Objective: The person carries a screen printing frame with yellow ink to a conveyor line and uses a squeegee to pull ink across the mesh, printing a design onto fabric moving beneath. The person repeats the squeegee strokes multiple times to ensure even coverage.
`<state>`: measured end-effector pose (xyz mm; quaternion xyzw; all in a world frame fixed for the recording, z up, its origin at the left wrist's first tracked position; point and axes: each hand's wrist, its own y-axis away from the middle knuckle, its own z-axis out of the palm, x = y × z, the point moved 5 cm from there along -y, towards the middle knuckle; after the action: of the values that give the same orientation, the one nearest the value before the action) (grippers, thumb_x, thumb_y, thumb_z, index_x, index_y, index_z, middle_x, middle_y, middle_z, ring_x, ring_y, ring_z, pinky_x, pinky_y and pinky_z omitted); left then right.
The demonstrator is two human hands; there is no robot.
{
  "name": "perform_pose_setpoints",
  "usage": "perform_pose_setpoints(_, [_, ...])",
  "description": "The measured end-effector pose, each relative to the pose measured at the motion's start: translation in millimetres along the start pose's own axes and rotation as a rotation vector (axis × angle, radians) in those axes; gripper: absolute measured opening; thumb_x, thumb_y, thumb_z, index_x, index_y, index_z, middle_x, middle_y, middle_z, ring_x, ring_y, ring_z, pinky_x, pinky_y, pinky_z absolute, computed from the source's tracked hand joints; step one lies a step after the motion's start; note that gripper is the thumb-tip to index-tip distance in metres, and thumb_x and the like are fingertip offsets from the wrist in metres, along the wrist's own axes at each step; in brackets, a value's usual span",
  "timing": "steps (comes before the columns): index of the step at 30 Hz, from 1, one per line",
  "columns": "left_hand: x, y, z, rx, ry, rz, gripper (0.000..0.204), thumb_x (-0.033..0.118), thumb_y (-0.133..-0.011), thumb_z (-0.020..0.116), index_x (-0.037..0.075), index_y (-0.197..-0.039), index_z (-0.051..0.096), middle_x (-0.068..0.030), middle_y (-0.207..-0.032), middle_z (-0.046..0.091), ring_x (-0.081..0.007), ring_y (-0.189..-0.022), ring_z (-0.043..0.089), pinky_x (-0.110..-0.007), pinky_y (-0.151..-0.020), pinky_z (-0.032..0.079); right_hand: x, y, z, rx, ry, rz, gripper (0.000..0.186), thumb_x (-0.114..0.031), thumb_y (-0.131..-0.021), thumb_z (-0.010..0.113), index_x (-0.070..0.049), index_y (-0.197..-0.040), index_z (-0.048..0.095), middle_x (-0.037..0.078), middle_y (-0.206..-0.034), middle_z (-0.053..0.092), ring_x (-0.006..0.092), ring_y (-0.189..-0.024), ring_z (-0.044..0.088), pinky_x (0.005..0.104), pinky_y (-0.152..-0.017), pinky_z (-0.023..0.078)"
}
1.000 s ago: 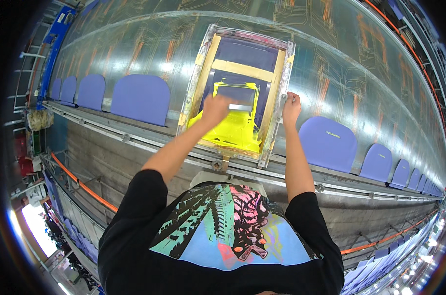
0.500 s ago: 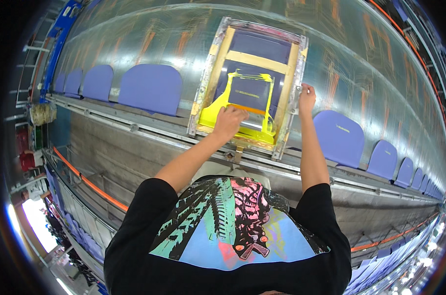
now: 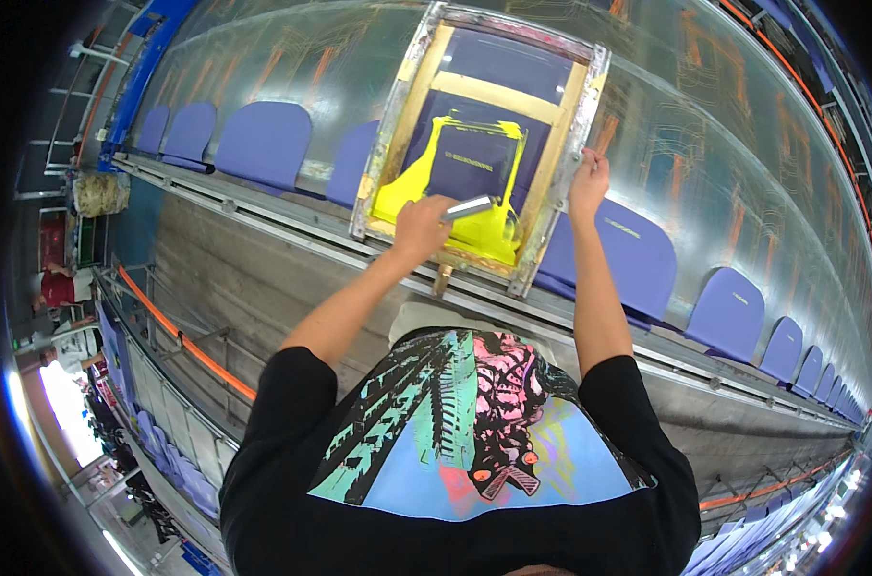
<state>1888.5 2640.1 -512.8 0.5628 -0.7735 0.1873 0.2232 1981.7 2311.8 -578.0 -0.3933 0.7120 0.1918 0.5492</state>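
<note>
Two bare hands work at the frame (image 3: 576,123): the left hand (image 3: 421,230) is curled closed round one end of the squeegee (image 3: 468,208), which juts out to its right above yellow ink (image 3: 398,196), though whether the blade touches I cannot tell. Rightward and slightly farther ahead, the right hand (image 3: 588,187) has its fingers drawn nearly together at the frame's right edge, their grip unclear, while the frame itself reaches forward between both hands. Beyond them, one purple panel (image 3: 633,264) lies just right of the right hand, and another (image 3: 263,144) well left of the left.
</note>
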Motion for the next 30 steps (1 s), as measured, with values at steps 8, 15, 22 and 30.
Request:
perform_pose_setpoints(8, [-31.0,-66.0,15.3,-0.716,-0.101,0.05,0.037,0.018,-0.071,0.08,0.01,-0.107,0.075,-0.0116,-0.091,0.075,-0.0298,-0.085,0.072,-0.04,-0.076,0.055,-16.3,6.5,13.5,0.016,0.082,0.015,0.023,-0.025,-0.102,0.055,-0.006,-0.106,0.068,0.017,-0.085,0.07,0.0327,-0.075,0.065,0.0446,-0.075,0.049])
perform_pose_setpoints(15, [-51.2,-162.1,8.1,-0.82,0.001,0.108,0.04,0.02,-0.064,0.086,0.004,-0.1,0.076,-0.0139,-0.087,0.076,-0.0243,-0.081,0.071,-0.038,-0.073,0.055,13.4,-3.1,9.1,-0.027,0.205,0.107,0.025,-0.027,-0.102,0.055,-0.007,-0.107,0.069,0.019,-0.094,0.073,0.0378,-0.086,0.068,0.0464,-0.081,0.05])
perform_pose_setpoints(22, [-29.7,-162.5,-4.7,0.007,-0.391,0.197,0.026,0.01,-0.078,0.069,0.019,-0.101,0.077,-0.0045,-0.095,0.075,-0.0266,-0.09,0.068,-0.042,-0.079,0.049,4.3,-0.1,14.6,-0.063,0.191,0.124,0.025,-0.027,-0.102,0.055,-0.006,-0.109,0.068,0.019,-0.097,0.073,0.0377,-0.086,0.068,0.0462,-0.081,0.05])
perform_pose_setpoints(30, [-30.3,-63.1,12.9,0.116,-0.242,0.372,0.032,0.004,-0.077,0.068,0.024,-0.1,0.077,0.0021,-0.093,0.074,-0.0188,-0.089,0.065,-0.042,-0.078,0.041,5.3,-0.8,8.1,-0.019,0.153,0.102,0.024,-0.024,-0.101,0.056,-0.004,-0.108,0.068,0.02,-0.089,0.072,0.0332,-0.078,0.067,0.0441,-0.077,0.05])
